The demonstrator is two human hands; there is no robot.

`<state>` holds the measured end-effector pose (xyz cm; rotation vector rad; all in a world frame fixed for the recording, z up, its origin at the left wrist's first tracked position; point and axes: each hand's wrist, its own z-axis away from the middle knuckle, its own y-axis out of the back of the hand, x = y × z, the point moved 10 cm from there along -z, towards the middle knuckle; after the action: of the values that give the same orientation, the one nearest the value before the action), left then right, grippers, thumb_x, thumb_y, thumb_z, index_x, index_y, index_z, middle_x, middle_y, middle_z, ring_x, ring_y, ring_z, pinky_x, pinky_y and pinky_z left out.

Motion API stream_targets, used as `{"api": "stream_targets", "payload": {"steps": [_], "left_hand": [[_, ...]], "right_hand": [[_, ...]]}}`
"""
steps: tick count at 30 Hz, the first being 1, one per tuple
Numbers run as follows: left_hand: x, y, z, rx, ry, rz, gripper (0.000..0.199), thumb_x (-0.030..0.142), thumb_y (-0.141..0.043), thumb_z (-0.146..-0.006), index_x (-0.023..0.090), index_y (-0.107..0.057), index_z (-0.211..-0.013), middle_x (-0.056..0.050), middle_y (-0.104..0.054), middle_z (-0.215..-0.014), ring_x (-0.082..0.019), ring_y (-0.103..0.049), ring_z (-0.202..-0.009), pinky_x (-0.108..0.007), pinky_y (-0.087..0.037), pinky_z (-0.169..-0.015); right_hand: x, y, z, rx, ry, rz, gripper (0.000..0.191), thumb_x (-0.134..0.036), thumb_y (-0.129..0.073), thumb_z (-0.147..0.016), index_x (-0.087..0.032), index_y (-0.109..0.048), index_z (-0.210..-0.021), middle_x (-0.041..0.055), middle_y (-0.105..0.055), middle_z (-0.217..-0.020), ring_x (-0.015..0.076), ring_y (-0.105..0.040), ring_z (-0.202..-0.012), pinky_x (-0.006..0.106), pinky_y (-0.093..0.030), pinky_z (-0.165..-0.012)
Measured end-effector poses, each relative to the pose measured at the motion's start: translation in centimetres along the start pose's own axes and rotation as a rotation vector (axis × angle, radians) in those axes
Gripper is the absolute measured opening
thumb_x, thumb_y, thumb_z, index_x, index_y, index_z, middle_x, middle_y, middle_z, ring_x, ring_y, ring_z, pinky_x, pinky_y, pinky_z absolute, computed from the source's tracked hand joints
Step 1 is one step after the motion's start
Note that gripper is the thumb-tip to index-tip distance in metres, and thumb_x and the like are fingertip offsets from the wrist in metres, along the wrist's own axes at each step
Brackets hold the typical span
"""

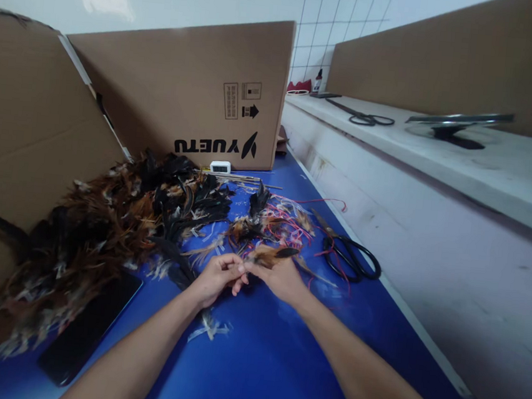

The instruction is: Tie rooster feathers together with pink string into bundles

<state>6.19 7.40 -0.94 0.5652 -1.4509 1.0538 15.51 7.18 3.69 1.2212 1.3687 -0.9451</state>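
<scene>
My left hand (218, 278) and my right hand (281, 279) meet over the blue table (255, 361). A brown feather (267, 256) with a dark tip lies across the top of my right hand, its base pinched between the right thumb and fingers. My left fingers close at that same base, touching the right thumb; what exactly lies between them is too small to make out. Just beyond my hands sits a small clump of brown and black feathers (244, 227). A big heap of brown and black feathers (114, 210) spreads to the left.
Black-handled scissors (359, 258) lie at the right beside tangled pink and red string (287, 223). A black phone (91, 327) rests at the left. Cardboard boxes (163, 89) stand behind. The right ledge (421, 148) holds another pair of scissors (370, 118). A white digital device (221, 167) stands at the back.
</scene>
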Motion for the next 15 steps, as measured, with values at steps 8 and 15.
{"api": "stream_targets", "payload": {"steps": [8, 15], "left_hand": [[-0.5, -0.2, 0.0, -0.066, 0.068, 0.056, 0.027, 0.035, -0.068, -0.074, 0.011, -0.058, -0.072, -0.004, -0.062, -0.065, -0.006, -0.049, -0.043, -0.018, -0.039, -0.042], [-1.1, -0.2, 0.2, -0.099, 0.134, 0.056, 0.026, 0.033, -0.071, -0.071, 0.011, -0.058, -0.072, -0.003, -0.061, -0.061, -0.005, -0.047, -0.041, -0.017, -0.036, -0.039]], "right_hand": [[-0.9, -0.3, 0.0, -0.08, 0.115, 0.067, 0.018, -0.035, -0.064, -0.077, -0.018, -0.059, -0.074, -0.0012, -0.056, -0.074, 0.0134, -0.054, -0.071, 0.027, -0.043, -0.068], [-2.0, -0.5, 0.3, -0.117, 0.223, 0.097, 0.014, -0.032, -0.068, -0.075, -0.019, -0.064, -0.077, -0.0011, -0.057, -0.076, 0.0127, -0.054, -0.071, 0.026, -0.043, -0.066]]}}
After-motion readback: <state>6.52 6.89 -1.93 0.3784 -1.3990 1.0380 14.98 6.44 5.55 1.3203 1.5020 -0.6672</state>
